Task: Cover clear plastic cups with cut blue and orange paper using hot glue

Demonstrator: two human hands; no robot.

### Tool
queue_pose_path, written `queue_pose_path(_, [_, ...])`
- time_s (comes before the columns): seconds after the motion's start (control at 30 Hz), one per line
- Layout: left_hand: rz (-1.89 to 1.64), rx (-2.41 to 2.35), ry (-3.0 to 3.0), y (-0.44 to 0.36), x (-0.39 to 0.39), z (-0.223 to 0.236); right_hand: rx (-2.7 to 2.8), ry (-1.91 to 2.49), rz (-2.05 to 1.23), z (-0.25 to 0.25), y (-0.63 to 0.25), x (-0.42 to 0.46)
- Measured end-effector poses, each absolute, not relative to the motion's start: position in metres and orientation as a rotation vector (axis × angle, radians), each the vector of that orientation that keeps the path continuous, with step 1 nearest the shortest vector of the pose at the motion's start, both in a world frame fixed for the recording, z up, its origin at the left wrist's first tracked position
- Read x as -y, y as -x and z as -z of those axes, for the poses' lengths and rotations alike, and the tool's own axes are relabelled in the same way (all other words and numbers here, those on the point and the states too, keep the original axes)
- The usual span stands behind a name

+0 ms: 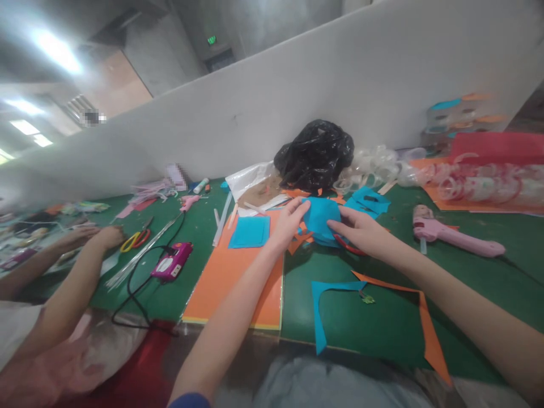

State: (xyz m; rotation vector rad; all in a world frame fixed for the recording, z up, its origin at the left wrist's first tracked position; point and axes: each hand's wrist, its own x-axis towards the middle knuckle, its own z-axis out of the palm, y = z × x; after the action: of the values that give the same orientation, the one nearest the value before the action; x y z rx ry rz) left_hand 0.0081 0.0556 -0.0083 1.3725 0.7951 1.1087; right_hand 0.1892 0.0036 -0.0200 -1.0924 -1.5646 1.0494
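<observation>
My left hand [291, 221] grips the left edge of a blue sheet of craft paper [322, 214], its thumb and fingers pressed together. At the right edge, my right hand [355, 228] pinches the same paper, which is raised a little over the green table. A red scissor handle [349, 246] shows just below my right hand; the rest of the scissors is hidden. Orange paper scraps [300, 241] lie beneath the held paper. Left of it, a stack of blue squares [250, 232] rests on a large orange sheet [229, 283].
Blue [319, 317] and orange offcuts [427, 323] lie near the table's front edge. A pink glue gun [457, 232] is at right, a black plastic bag [317, 156] behind. To the left are a purple box [172, 262] with a cord, yellow-orange scissors [136, 239] and a co-worker's hands [108, 237].
</observation>
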Motion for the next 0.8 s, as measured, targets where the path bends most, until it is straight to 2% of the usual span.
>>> queue_pose_path(0.6, [-1.227,-1.040,-1.578,-0.005,-0.061,0.014,1.569,1.089,-1.013,0.009,-0.191,0.002])
queue_pose_path(0.8, [-1.384,-1.210,-1.570,0.006,-0.074,0.015,1.512,1.145,-0.985,0.009,-0.191,0.003])
